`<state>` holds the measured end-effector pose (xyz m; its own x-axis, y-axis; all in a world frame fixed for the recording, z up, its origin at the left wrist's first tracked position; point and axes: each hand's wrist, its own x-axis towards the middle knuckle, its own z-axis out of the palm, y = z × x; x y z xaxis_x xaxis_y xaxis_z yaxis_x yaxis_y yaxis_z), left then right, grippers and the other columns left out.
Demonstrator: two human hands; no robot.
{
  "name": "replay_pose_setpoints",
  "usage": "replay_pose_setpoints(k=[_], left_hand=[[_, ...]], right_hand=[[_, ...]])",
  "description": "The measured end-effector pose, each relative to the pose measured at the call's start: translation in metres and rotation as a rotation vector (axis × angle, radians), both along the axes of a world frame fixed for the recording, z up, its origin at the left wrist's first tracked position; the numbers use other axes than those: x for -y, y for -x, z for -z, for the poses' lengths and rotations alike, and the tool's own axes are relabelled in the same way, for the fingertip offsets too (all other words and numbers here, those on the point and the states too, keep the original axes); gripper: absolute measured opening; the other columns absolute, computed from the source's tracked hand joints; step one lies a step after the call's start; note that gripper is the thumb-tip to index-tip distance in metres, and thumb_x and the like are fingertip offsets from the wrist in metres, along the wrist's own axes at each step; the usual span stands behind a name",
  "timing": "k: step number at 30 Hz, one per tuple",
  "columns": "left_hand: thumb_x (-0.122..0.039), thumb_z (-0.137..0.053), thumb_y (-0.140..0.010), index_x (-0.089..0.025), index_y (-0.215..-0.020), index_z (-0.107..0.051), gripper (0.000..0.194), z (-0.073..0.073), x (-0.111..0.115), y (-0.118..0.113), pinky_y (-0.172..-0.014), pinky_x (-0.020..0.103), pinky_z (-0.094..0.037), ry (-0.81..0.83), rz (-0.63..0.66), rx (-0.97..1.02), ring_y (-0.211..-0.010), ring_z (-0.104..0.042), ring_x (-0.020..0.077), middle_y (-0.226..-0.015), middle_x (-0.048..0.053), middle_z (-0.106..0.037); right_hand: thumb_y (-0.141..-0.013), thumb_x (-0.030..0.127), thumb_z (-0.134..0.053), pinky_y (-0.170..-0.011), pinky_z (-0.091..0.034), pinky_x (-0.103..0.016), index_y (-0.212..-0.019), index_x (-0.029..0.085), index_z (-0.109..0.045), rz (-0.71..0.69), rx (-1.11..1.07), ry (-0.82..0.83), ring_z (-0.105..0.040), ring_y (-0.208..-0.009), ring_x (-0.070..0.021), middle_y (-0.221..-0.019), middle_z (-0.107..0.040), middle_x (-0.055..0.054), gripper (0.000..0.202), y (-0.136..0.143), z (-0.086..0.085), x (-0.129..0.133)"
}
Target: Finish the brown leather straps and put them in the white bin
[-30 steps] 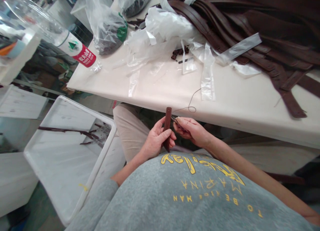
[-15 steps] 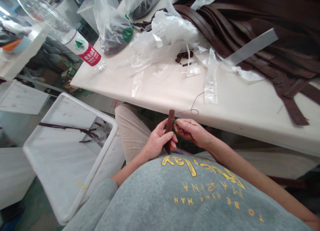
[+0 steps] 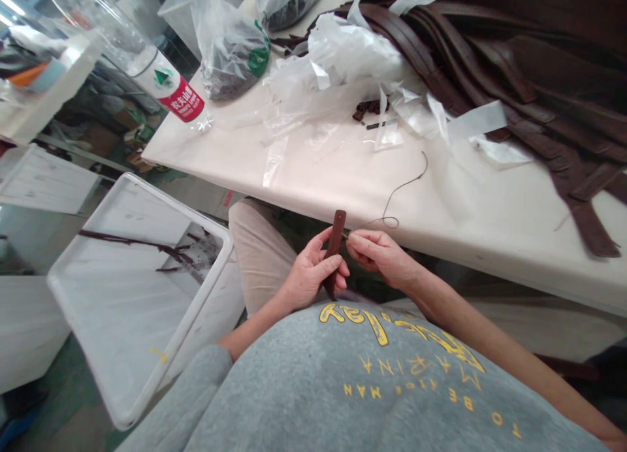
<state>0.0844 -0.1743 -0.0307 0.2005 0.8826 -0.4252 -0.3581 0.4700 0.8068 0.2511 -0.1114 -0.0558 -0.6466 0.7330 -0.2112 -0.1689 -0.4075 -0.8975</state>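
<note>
My left hand [image 3: 313,269] is closed around a brown leather strap [image 3: 336,233], which stands nearly upright in front of my body with its rounded, holed end up. Close to the strap's right edge, my right hand [image 3: 375,253] pinches a small dark pointed tool [image 3: 345,235]; the fingers hide most of it, so its kind is unclear. A thin dark thread [image 3: 392,197] runs from near the right fingertips, makes a small loop at the table edge and trails over the white tabletop [image 3: 323,181].
Leather straps [image 3: 553,138] lie piled at the right, beside crumpled clear plastic [image 3: 343,60]. A plastic bottle [image 3: 183,102] and a filled plastic bag [image 3: 230,60] stand at the left. Below left is a white bin [image 3: 127,295] with dark strips [image 3: 147,243] inside.
The thread now stretches farther across the table. The dark tool shows less between my right fingers. The view has shifted slightly, and my left hand still holds the strap.
</note>
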Motion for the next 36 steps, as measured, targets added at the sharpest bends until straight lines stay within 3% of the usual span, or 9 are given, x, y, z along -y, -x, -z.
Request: replay_pose_setpoints(k=[8,20,27,36], left_hand=[[-0.035,-0.074,-0.083,-0.018,-0.149,-0.033,0.079,-0.0031,-0.0019,0.0032,-0.048,0.017,-0.045,-0.043,0.024,-0.014,-0.05,-0.06,0.0093,-0.072,-0.002,-0.066],[-0.035,-0.074,-0.083,-0.018,-0.149,-0.034,0.079,-0.0032,-0.0007,0.001,-0.046,0.017,-0.045,-0.028,0.028,-0.02,-0.05,-0.06,0.0092,-0.072,-0.002,-0.066],[-0.036,-0.074,-0.083,-0.019,-0.149,-0.036,0.078,-0.0003,-0.001,-0.0001,-0.047,0.018,-0.046,-0.034,0.035,-0.019,-0.05,-0.06,0.0094,-0.072,-0.002,-0.066],[-0.034,-0.073,-0.084,-0.02,-0.149,-0.036,0.076,-0.0009,-0.0004,-0.0004,-0.047,0.017,-0.046,-0.027,0.05,-0.024,-0.051,-0.06,0.0092,-0.071,-0.003,-0.066]], right_hand=[[-0.089,0.066,-0.061,-0.04,-0.011,-0.021,-0.069,0.017,-0.048,-0.023,-0.064,0.032,-0.021,-0.047,-0.0067,-0.059,-0.036,0.005,0.054,-0.0007,-0.0031,0.0094],[-0.086,0.067,-0.065,-0.04,-0.013,-0.021,-0.062,0.019,-0.041,0.005,-0.056,0.005,-0.021,-0.044,-0.0058,-0.053,-0.033,0.006,0.059,0.0015,-0.0028,0.0089],[-0.088,0.066,-0.062,-0.04,-0.008,-0.022,-0.066,0.018,-0.044,-0.029,-0.111,0.089,-0.017,-0.044,-0.0057,-0.056,-0.034,0.006,0.056,0.0001,-0.0039,0.0085],[-0.085,0.068,-0.065,-0.04,-0.015,-0.021,-0.065,0.018,-0.048,0.022,-0.036,-0.031,-0.023,-0.045,-0.0067,-0.052,-0.035,0.006,0.057,0.0019,-0.0019,0.0073]])
